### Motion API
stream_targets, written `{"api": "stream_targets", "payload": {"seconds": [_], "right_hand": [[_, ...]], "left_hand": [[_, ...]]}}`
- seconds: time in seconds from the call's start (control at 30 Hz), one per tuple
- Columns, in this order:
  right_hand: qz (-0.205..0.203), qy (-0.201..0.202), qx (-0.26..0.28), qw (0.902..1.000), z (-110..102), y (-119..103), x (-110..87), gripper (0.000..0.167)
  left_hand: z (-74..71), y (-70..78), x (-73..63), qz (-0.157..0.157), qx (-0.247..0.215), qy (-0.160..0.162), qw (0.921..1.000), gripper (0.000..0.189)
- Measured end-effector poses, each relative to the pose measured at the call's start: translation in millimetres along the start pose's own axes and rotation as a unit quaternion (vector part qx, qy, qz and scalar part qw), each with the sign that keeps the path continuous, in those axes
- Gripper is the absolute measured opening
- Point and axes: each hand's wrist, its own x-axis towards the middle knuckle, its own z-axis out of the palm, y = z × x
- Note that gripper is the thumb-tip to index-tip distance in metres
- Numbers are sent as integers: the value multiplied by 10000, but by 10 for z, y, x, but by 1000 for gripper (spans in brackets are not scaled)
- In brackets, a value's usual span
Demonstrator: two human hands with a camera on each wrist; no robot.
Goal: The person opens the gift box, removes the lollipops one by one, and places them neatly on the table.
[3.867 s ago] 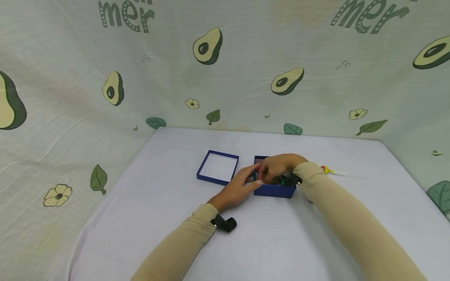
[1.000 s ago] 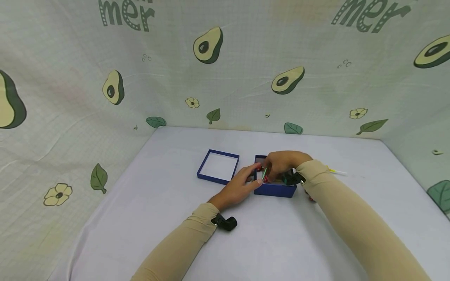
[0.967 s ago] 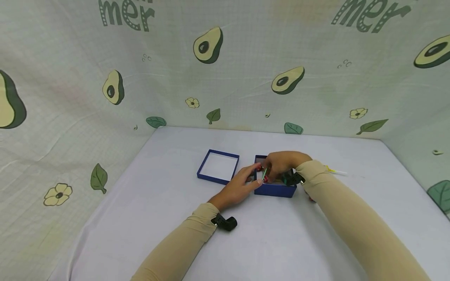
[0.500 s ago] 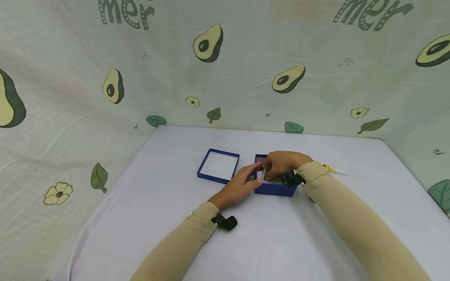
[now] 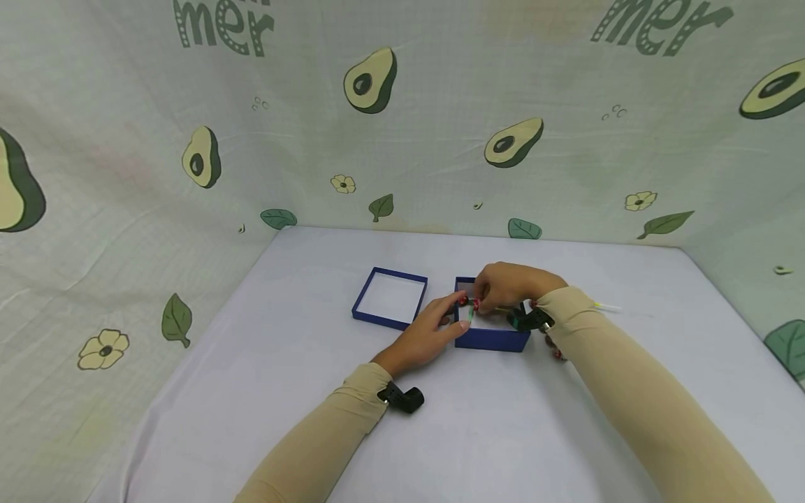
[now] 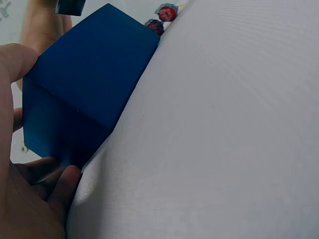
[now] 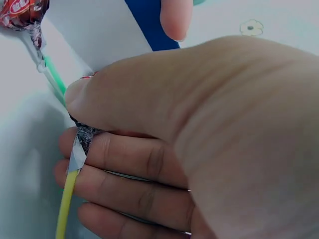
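Observation:
A blue open box (image 5: 493,340) stands on the white table. My left hand (image 5: 424,339) holds its left end, thumb at the near corner and fingers along the side wall, as the left wrist view also shows. Inside the box my right hand (image 5: 512,283) pinches a wrapped lollipop with a yellow stick (image 7: 65,204) just below its head, which the thumb mostly covers. Beside it in the box lies another lollipop with a red-brown wrapper (image 7: 20,12) and a green stick (image 7: 55,74). The right hand and wrist hide much of the box's inside.
A blue-rimmed lid (image 5: 382,321) lies left of the box. Right of the box are lollipops (image 5: 558,354), partly behind the right sleeve, and a lollipop's pale stick (image 5: 608,307) farther back. A patterned cloth (image 5: 434,175) hangs behind the table.
My right hand has shifted slightly up and right within the box, pinching a lollipop. The green-sticked lollipop's wrapper shows more clearly. The left hand, box and lid have stayed put.

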Motion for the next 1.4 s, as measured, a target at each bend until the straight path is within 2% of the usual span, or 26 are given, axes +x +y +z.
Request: {"api": "stream_targets", "payload": {"seconds": [0.33,0.8,1.4], "right_hand": [[-303,255,26,9992,-30,5,-5,18],[-491,234,342,9979,-70,-18,-38,19],[-452,285,484,9974,-124,27,-71,16]], "left_hand": [[-1,14,-3,-5,-19,0,10000,63],[8,-9,6,-20,-64,-4,10000,63],[-11,3,1,22,-102,-35,9999,65]]}}
